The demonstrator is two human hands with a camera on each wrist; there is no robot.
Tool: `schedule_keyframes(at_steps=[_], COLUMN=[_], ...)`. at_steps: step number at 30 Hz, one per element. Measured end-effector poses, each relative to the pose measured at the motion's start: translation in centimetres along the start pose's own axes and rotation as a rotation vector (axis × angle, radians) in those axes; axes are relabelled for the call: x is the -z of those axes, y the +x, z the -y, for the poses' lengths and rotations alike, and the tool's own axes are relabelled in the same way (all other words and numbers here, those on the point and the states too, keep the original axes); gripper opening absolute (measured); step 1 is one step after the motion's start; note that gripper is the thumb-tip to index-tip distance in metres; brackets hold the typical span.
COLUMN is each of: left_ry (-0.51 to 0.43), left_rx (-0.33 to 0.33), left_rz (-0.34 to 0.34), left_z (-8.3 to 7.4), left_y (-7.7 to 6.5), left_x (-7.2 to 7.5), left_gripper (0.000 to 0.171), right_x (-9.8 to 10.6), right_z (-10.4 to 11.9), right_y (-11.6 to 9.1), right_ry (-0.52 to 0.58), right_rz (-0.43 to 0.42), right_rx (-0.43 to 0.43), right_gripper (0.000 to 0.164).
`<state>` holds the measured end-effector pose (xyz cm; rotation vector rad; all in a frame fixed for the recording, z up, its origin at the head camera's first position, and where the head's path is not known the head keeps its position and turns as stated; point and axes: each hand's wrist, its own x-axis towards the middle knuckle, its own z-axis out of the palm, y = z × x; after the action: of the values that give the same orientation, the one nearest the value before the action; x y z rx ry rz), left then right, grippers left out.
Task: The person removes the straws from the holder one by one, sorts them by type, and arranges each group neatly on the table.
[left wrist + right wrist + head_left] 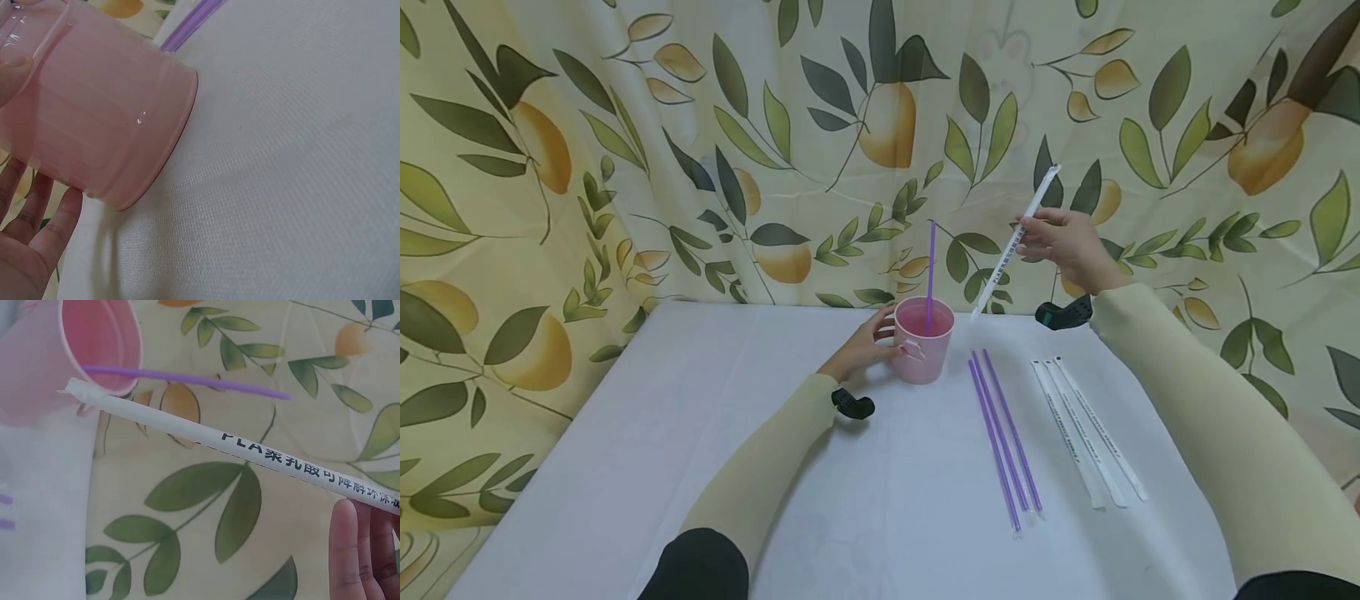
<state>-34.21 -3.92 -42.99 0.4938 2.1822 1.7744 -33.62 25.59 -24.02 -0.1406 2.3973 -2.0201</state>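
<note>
A pink cup (922,358) stands on the white table with a purple straw (931,267) upright in it. My left hand (868,343) grips the cup from its left side, thumb in front and fingers behind; in the left wrist view the thumb (14,78) lies by the cup's handle. Above the table's far edge, my right hand (1070,243) pinches a white paper-wrapped straw (1007,250), tilted with its lower end toward the cup. Printed lettering shows on this wrapper in the right wrist view, where the straw (187,428) passes in front of the cup's rim.
Several purple straws in clear wrappers (1000,442) lie to the right of the cup. Farther right lie more paper-wrapped straws (1086,433), side by side. A curtain (820,150) printed with fruit and leaves hangs behind the table (700,375).
</note>
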Motion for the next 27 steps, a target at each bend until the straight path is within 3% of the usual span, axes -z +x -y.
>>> schedule_keyframes(at_steps=[9, 18, 23, 27], left_ry=[-0.001, -0.006, -0.035, -0.03], left_rx=[-0.006, 0.007, -0.009, -0.006], left_rz=[0.0, -0.007, -0.002, 0.002], left_z=[0.0, 0.1, 0.2, 0.2], left_y=[0.0, 0.1, 0.2, 0.2], left_x=[0.0, -0.1, 0.0, 0.0], left_gripper=[0.082, 0.081, 0.08, 0.079], right_x=[2.9, 6.0, 7.6, 8.9], right_z=[-0.5, -1.2, -2.0, -2.9], right_y=[-1.0, -2.2, -2.9, -3.5], right_ry=[-0.104, -0.202, -0.284, -0.373], right_rz=[0.011, 0.017, 0.041, 0.065], right_rx=[0.02, -0.026, -0.041, -0.063], right_gripper=[0.008, 0.007, 0.014, 0.011])
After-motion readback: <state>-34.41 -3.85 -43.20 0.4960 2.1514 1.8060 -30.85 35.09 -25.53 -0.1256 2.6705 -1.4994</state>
